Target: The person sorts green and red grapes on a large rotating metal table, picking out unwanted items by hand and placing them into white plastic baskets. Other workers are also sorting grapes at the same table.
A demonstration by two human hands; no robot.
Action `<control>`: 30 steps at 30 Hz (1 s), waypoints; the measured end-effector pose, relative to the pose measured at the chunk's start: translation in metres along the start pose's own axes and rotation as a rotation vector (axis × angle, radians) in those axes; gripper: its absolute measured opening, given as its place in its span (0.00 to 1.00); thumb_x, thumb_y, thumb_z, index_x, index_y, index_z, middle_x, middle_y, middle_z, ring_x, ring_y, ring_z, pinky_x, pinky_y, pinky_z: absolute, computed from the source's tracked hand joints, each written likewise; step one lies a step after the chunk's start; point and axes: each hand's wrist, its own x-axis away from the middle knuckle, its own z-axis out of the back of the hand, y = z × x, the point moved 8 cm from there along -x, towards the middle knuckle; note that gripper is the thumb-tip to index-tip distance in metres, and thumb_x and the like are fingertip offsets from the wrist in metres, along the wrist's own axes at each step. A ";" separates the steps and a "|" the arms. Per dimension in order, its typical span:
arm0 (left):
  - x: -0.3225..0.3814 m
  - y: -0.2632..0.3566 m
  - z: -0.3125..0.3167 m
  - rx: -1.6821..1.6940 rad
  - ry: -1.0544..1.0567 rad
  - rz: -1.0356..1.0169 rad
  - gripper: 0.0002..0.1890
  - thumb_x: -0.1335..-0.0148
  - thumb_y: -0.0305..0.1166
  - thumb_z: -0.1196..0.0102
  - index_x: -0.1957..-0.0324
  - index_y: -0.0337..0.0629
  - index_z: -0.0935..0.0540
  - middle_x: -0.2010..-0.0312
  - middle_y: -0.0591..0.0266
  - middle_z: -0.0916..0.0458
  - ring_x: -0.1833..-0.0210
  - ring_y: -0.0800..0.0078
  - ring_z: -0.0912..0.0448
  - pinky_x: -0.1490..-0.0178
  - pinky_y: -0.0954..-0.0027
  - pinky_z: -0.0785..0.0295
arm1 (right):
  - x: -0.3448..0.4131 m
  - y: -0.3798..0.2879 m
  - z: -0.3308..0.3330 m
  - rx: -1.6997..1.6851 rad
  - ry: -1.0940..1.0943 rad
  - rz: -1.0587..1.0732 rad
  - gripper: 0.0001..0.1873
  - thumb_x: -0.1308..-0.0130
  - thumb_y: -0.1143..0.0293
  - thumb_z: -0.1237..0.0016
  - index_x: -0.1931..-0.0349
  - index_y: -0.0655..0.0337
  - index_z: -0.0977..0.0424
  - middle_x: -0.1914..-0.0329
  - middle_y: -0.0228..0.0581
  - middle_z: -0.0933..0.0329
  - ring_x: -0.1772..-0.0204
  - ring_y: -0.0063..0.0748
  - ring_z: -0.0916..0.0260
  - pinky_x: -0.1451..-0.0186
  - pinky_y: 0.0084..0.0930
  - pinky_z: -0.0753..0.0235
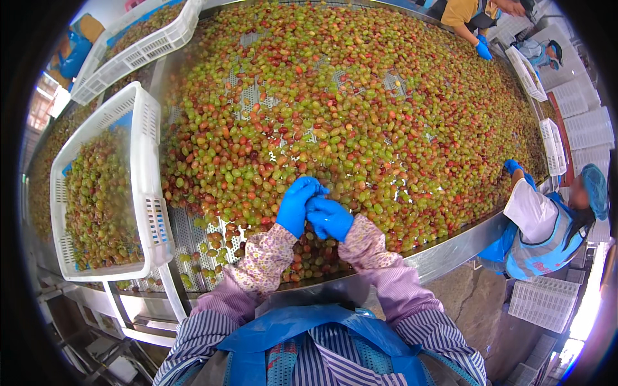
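Observation:
My left hand (295, 206) and my right hand (331, 219), both in blue gloves, meet above the grapes near the table's front edge. Their fingers are curled and touch each other. Whether anything is pinched between them is hidden by the gloves. Loose green, pink and red grapes (357, 125) lie thickly over a perforated metal sorting table (186, 236). Darker grapes (314, 258) lie in the shadow between my forearms.
At my left a white plastic crate (153, 193) holds grape bunches (99, 202); another crate (140, 55) stands behind it. The metal rim (449, 251) runs before me. Co-workers (540, 227) stand along the right side, near white crates (553, 147). Stacked crates (543, 301) rest on the floor.

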 end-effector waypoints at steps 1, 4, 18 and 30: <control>0.003 -0.010 0.005 -0.028 0.024 0.090 0.06 0.28 0.29 0.49 0.54 0.41 0.22 0.58 0.60 0.19 0.53 0.68 0.20 0.49 0.66 0.25 | 0.002 -0.003 -0.003 -0.251 -0.079 -0.007 0.06 0.30 0.69 0.51 0.60 0.61 0.27 0.71 0.43 0.21 0.75 0.35 0.26 0.73 0.29 0.29; 0.015 -0.009 0.027 -0.246 0.107 0.082 0.06 0.28 0.28 0.51 0.55 0.39 0.22 0.60 0.60 0.20 0.54 0.68 0.20 0.48 0.67 0.24 | 0.000 -0.039 0.022 -0.438 -0.154 0.213 0.08 0.26 0.68 0.56 0.57 0.64 0.29 0.65 0.48 0.18 0.73 0.35 0.22 0.73 0.26 0.24; 0.030 0.044 0.078 -0.238 0.191 -0.089 0.05 0.27 0.29 0.48 0.58 0.38 0.23 0.60 0.54 0.18 0.53 0.64 0.16 0.48 0.56 0.18 | -0.153 -0.061 0.196 1.362 0.331 -0.156 0.22 0.29 0.50 0.50 0.41 0.50 0.22 0.42 0.49 0.23 0.40 0.51 0.24 0.38 0.47 0.23; 0.044 0.030 0.033 -0.318 0.017 0.143 0.25 0.26 0.56 0.53 0.57 0.41 0.22 0.73 0.64 0.24 0.73 0.73 0.22 0.69 0.63 0.19 | 0.010 -0.091 -0.015 1.101 0.320 0.310 0.18 0.34 0.57 0.42 0.48 0.53 0.20 0.59 0.42 0.23 0.57 0.44 0.21 0.52 0.41 0.21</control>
